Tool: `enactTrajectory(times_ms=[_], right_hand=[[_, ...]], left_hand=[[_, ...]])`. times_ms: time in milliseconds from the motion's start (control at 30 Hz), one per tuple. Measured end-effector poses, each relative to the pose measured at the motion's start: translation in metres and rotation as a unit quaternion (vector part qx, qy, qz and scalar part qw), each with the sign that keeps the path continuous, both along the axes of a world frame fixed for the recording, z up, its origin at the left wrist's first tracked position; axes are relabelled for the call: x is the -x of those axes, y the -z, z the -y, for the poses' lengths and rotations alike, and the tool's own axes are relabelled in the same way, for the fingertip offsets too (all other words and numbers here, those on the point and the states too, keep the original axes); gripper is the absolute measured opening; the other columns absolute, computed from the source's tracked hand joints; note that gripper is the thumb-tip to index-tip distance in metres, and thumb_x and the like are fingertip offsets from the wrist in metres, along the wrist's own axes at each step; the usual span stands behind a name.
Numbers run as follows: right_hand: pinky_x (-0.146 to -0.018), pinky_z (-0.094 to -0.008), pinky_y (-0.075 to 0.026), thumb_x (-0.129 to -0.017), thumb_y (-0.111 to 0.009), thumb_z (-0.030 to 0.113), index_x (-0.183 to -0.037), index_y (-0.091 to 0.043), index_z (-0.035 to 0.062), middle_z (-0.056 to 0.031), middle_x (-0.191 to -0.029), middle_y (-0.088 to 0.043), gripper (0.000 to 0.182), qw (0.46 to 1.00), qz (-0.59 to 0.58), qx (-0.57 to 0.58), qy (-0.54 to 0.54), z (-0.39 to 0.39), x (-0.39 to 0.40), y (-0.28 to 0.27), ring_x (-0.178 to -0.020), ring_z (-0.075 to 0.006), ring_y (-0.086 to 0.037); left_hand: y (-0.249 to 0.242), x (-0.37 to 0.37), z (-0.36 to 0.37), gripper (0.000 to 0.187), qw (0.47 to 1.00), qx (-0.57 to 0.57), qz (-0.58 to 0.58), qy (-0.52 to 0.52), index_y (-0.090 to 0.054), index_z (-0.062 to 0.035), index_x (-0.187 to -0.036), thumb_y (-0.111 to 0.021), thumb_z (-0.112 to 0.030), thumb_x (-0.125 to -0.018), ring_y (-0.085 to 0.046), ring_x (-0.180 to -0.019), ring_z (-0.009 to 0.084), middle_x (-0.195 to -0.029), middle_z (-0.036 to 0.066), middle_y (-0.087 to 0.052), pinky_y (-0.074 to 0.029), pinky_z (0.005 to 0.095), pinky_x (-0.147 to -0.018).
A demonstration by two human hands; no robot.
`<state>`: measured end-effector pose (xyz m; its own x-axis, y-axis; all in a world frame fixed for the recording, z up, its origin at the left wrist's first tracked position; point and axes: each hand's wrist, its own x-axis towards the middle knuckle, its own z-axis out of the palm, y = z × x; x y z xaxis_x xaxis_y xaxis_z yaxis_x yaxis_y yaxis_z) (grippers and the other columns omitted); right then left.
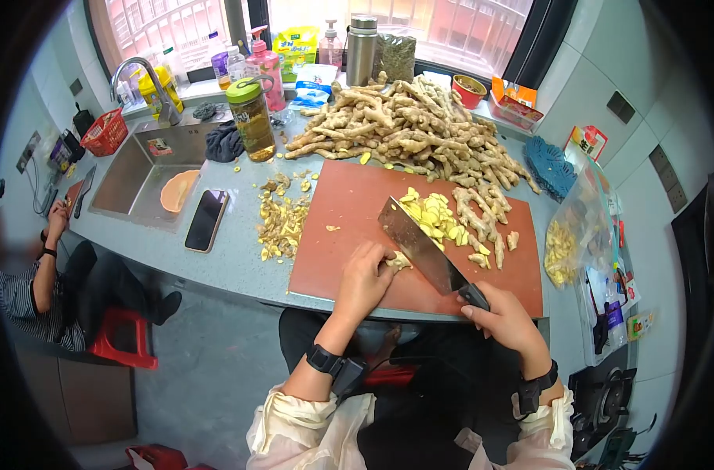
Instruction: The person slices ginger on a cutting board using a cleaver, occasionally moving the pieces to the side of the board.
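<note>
My right hand (pixel 502 313) is closed round the black handle of a cleaver (pixel 427 247), whose broad blade slants up and left over the reddish-brown cutting board (pixel 341 204). With bent fingers, my left hand (pixel 366 274) presses a small piece of ginger (pixel 400 261) onto the board, just left of the blade. Beyond the blade lies a heap of yellow ginger slices (pixel 431 213). Unsliced ginger roots (pixel 482 211) rest to the right of the slices. A large pile of whole ginger (pixel 412 129) covers the counter behind the board.
Ginger scraps (pixel 282 223) and a phone (pixel 207 221) lie left of the board. A sink (pixel 141 168) holds an orange bowl (pixel 179 191). A green-lidded bottle (pixel 251 121) stands behind. At right is a plastic bag (pixel 572 235) of slices. Another person (pixel 47 290) sits at far left.
</note>
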<state>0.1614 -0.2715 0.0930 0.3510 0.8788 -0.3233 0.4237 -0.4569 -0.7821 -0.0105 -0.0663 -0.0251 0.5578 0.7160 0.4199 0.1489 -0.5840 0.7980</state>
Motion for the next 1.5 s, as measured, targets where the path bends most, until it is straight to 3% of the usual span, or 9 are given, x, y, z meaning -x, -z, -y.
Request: enactTrajectory(times_ms=[500, 567, 600, 667, 767, 1100, 1200, 1367, 1500], right_hand=[[-0.052, -0.0319, -0.046, -0.102, -0.068, 0.027, -0.111, -0.061, 0.0047, -0.0031, -0.070, -0.059, 0.025, 0.999, 0.015, 0.029, -0.030, -0.005, 0.002, -0.005, -0.056, -0.0134, -0.058], [-0.058, -0.0394, -0.049, -0.102, -0.067, 0.028, -0.107, -0.058, 0.0040, -0.0103, -0.073, -0.062, 0.026, 0.997, 0.035, 0.062, -0.037, -0.008, 0.002, -0.008, -0.062, -0.0251, -0.064], [-0.058, -0.0394, -0.049, -0.102, -0.067, 0.028, -0.107, -0.058, 0.0040, -0.0103, -0.073, -0.062, 0.026, 0.997, 0.035, 0.063, -0.036, -0.007, 0.002, -0.006, -0.062, -0.0251, -0.064], [-0.068, -0.0474, -0.050, -0.102, -0.066, 0.030, -0.103, -0.054, 0.0033, -0.0194, -0.081, -0.065, 0.029, 0.982, 0.163, 0.027, -0.095, -0.007, 0.001, 0.000, -0.077, -0.0401, -0.067], [-0.076, -0.0525, -0.048, -0.101, -0.066, 0.032, -0.104, -0.053, 0.0032, -0.0252, -0.088, -0.065, 0.032, 0.981, 0.168, 0.065, -0.079, -0.014, 0.008, -0.004, -0.090, -0.0485, -0.064], [-0.075, -0.0514, -0.049, -0.102, -0.066, 0.033, -0.103, -0.053, 0.0032, -0.0242, -0.086, -0.065, 0.032, 0.984, 0.154, 0.039, -0.085, -0.027, 0.007, 0.001, -0.087, -0.0463, -0.065], [-0.075, -0.0524, -0.049, -0.102, -0.066, 0.033, -0.103, -0.053, 0.0037, -0.0243, -0.086, -0.065, 0.032, 0.986, 0.103, 0.122, -0.055, -0.015, 0.006, -0.012, -0.088, -0.0470, -0.065], [-0.075, -0.0534, -0.049, -0.102, -0.066, 0.032, -0.103, -0.052, 0.0040, -0.0247, -0.087, -0.065, 0.031, 0.974, 0.186, 0.099, -0.082, -0.012, 0.009, -0.010, -0.088, -0.0476, -0.065], [-0.076, -0.0536, -0.049, -0.102, -0.065, 0.034, -0.103, -0.052, 0.0037, -0.0256, -0.088, -0.066, 0.033, 0.985, 0.148, 0.049, -0.077, -0.028, 0.008, 0.009, -0.089, -0.0481, -0.065]], left_hand=[[0.003, 0.000, 0.000, 0.017, 1.000, -0.011, 0.006, -0.008, -0.068, -0.0010, -0.092, -0.080, -0.007, -0.082, -0.064, -0.092, 0.0381, -0.092, 0.017, -0.064, -0.052, 0.0451, -0.080], [0.003, -0.001, 0.000, 0.017, 1.000, -0.013, 0.007, -0.006, -0.067, -0.0008, -0.092, -0.080, -0.007, -0.082, -0.064, -0.092, 0.0381, -0.092, 0.017, -0.064, -0.052, 0.0450, -0.079], [0.003, -0.001, -0.001, 0.017, 1.000, -0.017, 0.008, -0.005, -0.067, -0.0006, -0.092, -0.080, -0.007, -0.082, -0.064, -0.091, 0.0381, -0.092, 0.017, -0.064, -0.052, 0.0450, -0.079], [0.003, -0.001, -0.002, 0.017, 1.000, -0.015, 0.010, -0.002, -0.067, -0.0005, -0.092, -0.080, -0.006, -0.083, -0.064, -0.091, 0.0381, -0.092, 0.017, -0.064, -0.052, 0.0450, -0.079], [0.003, -0.001, -0.003, 0.016, 1.000, -0.010, 0.014, 0.003, -0.067, -0.0002, -0.091, -0.080, -0.006, -0.083, -0.065, -0.091, 0.0378, -0.092, 0.016, -0.064, -0.052, 0.0449, -0.080], [0.003, -0.002, -0.001, 0.016, 1.000, -0.005, 0.010, -0.003, -0.067, 0.0004, -0.091, -0.080, -0.004, -0.082, -0.065, -0.094, 0.0376, -0.095, 0.016, -0.065, -0.053, 0.0441, -0.082], [0.004, -0.002, -0.002, 0.017, 1.000, 0.001, 0.011, 0.000, -0.067, 0.0005, -0.092, -0.080, -0.004, -0.082, -0.065, -0.094, 0.0376, -0.095, 0.016, -0.065, -0.053, 0.0444, -0.082], [0.003, -0.002, -0.002, 0.017, 1.000, -0.001, 0.013, -0.003, -0.067, 0.0004, -0.092, -0.079, -0.005, -0.083, -0.065, -0.093, 0.0372, -0.094, 0.016, -0.065, -0.053, 0.0441, -0.081], [0.003, -0.002, -0.002, 0.016, 1.000, -0.004, 0.007, -0.002, -0.068, 0.0001, -0.093, -0.079, -0.005, -0.083, -0.065, -0.092, 0.0370, -0.094, 0.016, -0.065, -0.053, 0.0436, -0.081]])
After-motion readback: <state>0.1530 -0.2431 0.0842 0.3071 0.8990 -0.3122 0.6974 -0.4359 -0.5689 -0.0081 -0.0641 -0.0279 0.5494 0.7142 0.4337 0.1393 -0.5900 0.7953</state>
